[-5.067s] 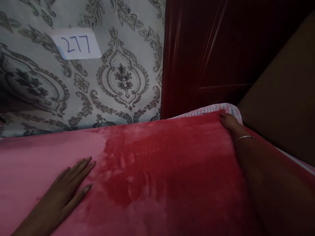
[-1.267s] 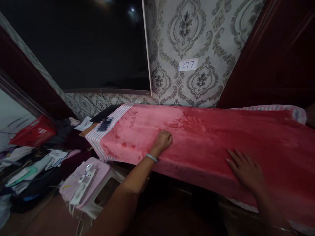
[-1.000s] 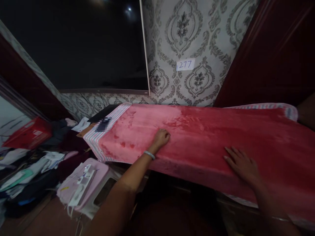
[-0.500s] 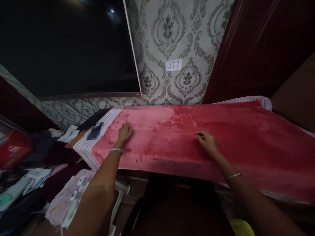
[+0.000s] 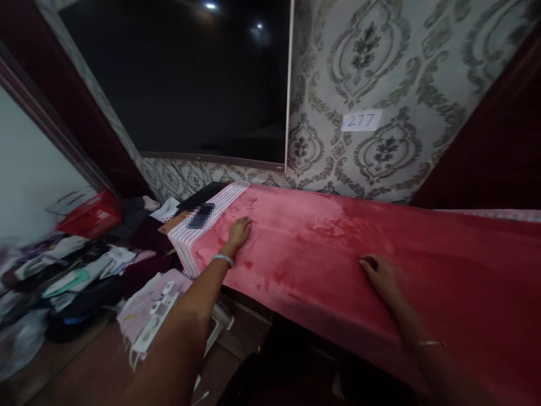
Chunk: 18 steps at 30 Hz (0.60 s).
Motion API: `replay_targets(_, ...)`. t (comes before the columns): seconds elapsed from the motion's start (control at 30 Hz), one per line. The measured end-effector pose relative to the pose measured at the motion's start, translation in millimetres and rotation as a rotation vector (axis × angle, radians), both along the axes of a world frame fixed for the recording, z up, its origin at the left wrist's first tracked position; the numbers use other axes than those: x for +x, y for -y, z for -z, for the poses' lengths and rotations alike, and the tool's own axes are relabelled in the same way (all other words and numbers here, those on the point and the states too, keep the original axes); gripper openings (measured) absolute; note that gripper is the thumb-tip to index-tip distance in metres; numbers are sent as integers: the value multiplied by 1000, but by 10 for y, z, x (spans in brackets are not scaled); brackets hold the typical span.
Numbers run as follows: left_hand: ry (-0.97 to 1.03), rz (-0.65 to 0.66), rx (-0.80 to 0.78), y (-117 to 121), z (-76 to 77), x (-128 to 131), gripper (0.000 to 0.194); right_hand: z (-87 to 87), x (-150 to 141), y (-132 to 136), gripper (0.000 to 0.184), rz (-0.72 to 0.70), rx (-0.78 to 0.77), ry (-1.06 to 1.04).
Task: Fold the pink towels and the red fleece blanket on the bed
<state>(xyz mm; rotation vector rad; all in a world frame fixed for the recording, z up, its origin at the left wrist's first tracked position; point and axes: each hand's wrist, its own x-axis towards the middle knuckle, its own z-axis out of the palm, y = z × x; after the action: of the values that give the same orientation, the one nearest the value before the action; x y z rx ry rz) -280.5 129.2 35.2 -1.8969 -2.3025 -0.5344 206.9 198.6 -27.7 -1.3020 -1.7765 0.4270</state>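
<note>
A red plush cloth (image 5: 291,242) with a striped border (image 5: 228,197) at its left end covers a long surface. My left hand (image 5: 239,232) rests on the paler left part of the cloth, fingers loosely stretched out and nothing visible in them. Farther right, my right hand (image 5: 382,276) is low over the darker red part, with thumb and forefinger curled together into a ring; I see nothing between them. A dark flat object (image 5: 200,216), blurred into blocks, lies on the striped border left of my left hand.
Behind the cloth are a large dark television (image 5: 181,79) and patterned wallpaper with a paper label (image 5: 362,120) reading 277. Clothes (image 5: 80,282), a red bag (image 5: 95,214) and a white power strip (image 5: 158,316) on pink fabric lie to the left.
The view has turned left, so the cloth and television appear farther right and more of the clothes pile shows. Both hands stay at about the same places on the cloth.
</note>
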Motion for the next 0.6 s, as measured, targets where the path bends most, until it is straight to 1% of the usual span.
replay_targets(0.1,-39,2,7,-36,-59,-126,40,168,24,-82,29,-9,-20,23)
replay_targets(0.13,-50,10,6,-47,-71,-158,39,195,25,-105,28,-17,-27,27)
replay_targets(0.2,-64,37,2,-65,-86,-208,35,197,18,-132,25,-44,-40,35)
replay_targets(0.3,-76,85,2,-78,-93,-272,31,97,-9,-136,20,-67,-42,67)
replay_targets(0.43,-88,151,11,-114,-97,-330,29,-79,-59,-121,19,-45,-57,158)
replay_targets(0.5,-95,195,13,-155,-92,-322,29,-131,-88,-118,16,-51,-15,223)
replay_targets(0.6,-103,246,15,-224,-66,-268,29,-149,-135,-115,11,-56,75,353)
